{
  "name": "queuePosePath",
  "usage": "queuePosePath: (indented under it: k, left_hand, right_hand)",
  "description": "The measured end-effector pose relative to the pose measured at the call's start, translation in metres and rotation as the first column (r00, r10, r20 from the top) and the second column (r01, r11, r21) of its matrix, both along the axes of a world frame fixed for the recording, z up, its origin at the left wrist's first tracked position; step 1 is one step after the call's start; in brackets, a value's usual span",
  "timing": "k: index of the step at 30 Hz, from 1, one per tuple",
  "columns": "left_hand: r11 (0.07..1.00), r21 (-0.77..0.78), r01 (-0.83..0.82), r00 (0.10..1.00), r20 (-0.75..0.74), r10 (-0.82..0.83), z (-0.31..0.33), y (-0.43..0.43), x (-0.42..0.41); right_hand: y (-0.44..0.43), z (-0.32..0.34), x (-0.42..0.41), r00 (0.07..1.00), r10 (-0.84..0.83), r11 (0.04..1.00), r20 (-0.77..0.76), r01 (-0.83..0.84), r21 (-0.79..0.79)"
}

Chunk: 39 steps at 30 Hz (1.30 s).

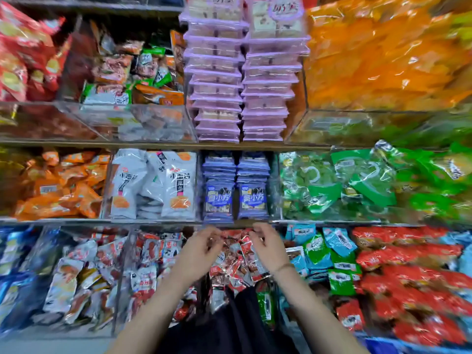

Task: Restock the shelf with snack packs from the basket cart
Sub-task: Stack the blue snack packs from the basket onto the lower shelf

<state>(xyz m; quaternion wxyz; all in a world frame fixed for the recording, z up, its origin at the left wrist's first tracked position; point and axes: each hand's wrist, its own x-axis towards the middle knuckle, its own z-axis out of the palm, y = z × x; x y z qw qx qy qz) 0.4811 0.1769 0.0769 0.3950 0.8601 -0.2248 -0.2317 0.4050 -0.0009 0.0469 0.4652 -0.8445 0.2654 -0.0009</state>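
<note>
Hands | left hand point(201, 242), right hand point(268, 245) curled; grip: cannot tell | red snack packs point(235, 265) just beneath

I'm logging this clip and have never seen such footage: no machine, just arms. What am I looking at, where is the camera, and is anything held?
There is no machine: the grips are a person's two bare hands, and the one picture comes from a wide-angle camera worn on their head, looking forward and down. The left hand and right hand reach side by side over a heap of small red packs in the bottom row. Both hands' fingers curl at the packs, but blur hides whether either holds one. Above stand two stacks of blue packs, with white pouches to their left, green bags to their right and purple trays higher up.
</note>
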Motion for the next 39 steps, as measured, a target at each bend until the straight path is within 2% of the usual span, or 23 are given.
queuePosePath:
  k: [4, 7, 12, 17, 21, 23, 26, 30, 34, 39]
  left_hand:
    - [0.979, 0.038, -0.202, 0.972, -0.116, 0.205, -0.023, 0.059, -0.062]
    - [0.927, 0.155, -0.342, 0.905, -0.212, 0.369, -0.042, 0.099, -0.105]
    - [0.842, 0.432, -0.322, 0.839, -0.281, 0.465, -0.071, 0.157, -0.161]
    - [0.828, 0.411, -0.381, 0.723, -0.426, 0.544, -0.080, 0.178, -0.215]
    - [0.859, 0.424, -0.287, 0.732, -0.481, 0.482, -0.088, 0.190, -0.262]
    - [0.863, 0.429, -0.267, 0.727, -0.499, 0.472, -0.091, 0.194, -0.287]
    - [0.873, 0.431, -0.227, 0.708, -0.542, 0.452, -0.093, 0.196, -0.325]
    - [0.900, 0.423, -0.107, 0.743, -0.566, 0.355, -0.098, 0.191, -0.360]
    - [0.901, 0.430, -0.051, 0.778, -0.549, 0.305, -0.109, 0.172, -0.376]
    - [0.890, 0.455, -0.008, 0.815, -0.513, 0.270, -0.111, 0.113, -0.395]
  right_hand:
    - [0.000, -0.019, -0.075, 0.996, -0.029, 0.986, -0.089, 0.043, 0.160]
    - [-0.006, -0.041, -0.131, 0.982, -0.067, 0.987, -0.177, 0.091, 0.130]
    - [-0.010, -0.084, -0.230, 0.908, -0.103, 0.983, -0.407, 0.156, 0.099]
    - [0.016, -0.104, -0.320, 0.806, -0.242, 0.944, -0.541, 0.324, 0.059]
    - [0.046, -0.104, -0.388, 0.741, -0.352, 0.877, -0.572, 0.475, 0.076]
    - [0.059, -0.103, -0.422, 0.685, -0.424, 0.794, -0.592, 0.596, 0.120]
    - [0.067, -0.104, -0.472, 0.631, -0.468, 0.722, -0.619, 0.676, 0.144]
    - [0.054, -0.103, -0.530, 0.558, -0.527, 0.638, -0.640, 0.758, 0.135]
    - [0.025, -0.105, -0.572, 0.539, -0.552, 0.622, -0.637, 0.774, 0.116]
    - [-0.039, -0.093, -0.591, 0.596, -0.540, 0.694, -0.594, 0.715, 0.086]
